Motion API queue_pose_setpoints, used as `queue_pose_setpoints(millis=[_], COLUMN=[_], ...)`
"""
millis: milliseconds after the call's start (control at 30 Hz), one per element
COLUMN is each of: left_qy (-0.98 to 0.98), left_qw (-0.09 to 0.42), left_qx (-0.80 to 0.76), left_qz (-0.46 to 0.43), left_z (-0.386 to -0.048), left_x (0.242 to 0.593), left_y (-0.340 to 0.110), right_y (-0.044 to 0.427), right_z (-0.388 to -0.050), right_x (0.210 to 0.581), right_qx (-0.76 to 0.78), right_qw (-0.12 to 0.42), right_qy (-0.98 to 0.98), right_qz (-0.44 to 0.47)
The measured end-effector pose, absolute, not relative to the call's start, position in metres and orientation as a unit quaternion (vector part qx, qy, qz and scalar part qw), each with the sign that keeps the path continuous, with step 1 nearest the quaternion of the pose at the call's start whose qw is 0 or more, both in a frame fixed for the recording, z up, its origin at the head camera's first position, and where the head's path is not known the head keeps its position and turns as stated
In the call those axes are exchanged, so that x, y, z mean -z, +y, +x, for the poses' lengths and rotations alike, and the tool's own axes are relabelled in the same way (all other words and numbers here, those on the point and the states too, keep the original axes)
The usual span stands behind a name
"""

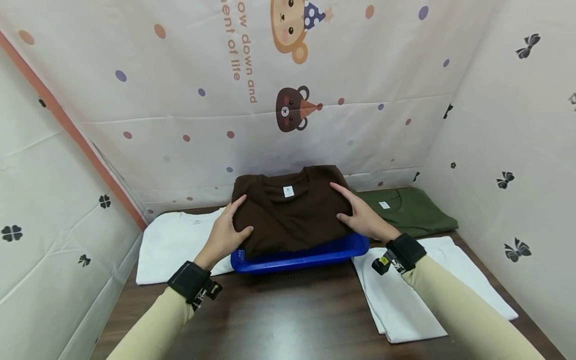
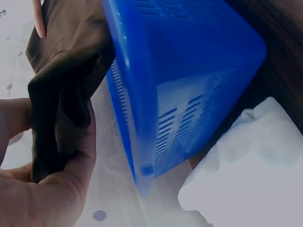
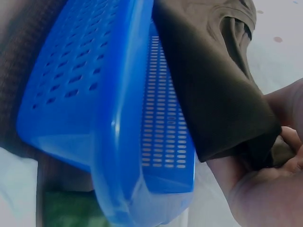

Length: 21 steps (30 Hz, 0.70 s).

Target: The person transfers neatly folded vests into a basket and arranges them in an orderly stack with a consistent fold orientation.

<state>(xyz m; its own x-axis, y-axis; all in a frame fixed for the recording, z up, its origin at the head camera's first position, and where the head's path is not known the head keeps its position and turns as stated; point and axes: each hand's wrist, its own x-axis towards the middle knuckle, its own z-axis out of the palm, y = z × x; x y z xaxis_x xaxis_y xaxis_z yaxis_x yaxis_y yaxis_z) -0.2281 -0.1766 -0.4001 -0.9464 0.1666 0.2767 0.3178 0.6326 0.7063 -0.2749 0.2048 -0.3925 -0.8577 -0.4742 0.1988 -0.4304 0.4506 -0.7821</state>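
Note:
A folded dark brown T-shirt (image 1: 292,220) with a white neck label lies over the top of a blue plastic basket (image 1: 292,265), in the middle of the head view. My left hand (image 1: 225,235) grips its left edge, and my right hand (image 1: 364,217) holds the right edge. In the left wrist view, thumb and fingers of the left hand (image 2: 54,196) close around the folded cloth (image 2: 71,56) beside the basket wall (image 2: 199,71). The right wrist view has the right hand (image 3: 270,194) around the shirt's other end (image 3: 218,94), above the perforated basket (image 3: 116,94). Some fingertips are hidden by fabric.
A folded white T-shirt (image 1: 175,245) lies left of the basket. To the right are a folded dark green T-shirt (image 1: 409,212) and a white folded garment (image 1: 405,305), partly under my right forearm. Printed cloth walls (image 1: 180,100) enclose the brown table (image 1: 270,320).

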Motion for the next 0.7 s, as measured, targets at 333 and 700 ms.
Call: queue_pose_setpoints(millis=[333,700], left_qy=[-0.901,-0.907], left_qw=[0.115,0.092], left_qx=[0.396,0.392], left_qz=[-0.133,-0.121], left_z=[-0.236,-0.240], left_x=[0.404,0.406], left_y=[-0.175,-0.170], right_y=[0.203,0.207], right_z=[-0.280,-0.278], right_x=[0.395,0.395], right_qx=[0.416,0.401], right_qw=[0.032,0.046], right_qy=[0.873,0.883], right_qz=[-0.253,-0.238])
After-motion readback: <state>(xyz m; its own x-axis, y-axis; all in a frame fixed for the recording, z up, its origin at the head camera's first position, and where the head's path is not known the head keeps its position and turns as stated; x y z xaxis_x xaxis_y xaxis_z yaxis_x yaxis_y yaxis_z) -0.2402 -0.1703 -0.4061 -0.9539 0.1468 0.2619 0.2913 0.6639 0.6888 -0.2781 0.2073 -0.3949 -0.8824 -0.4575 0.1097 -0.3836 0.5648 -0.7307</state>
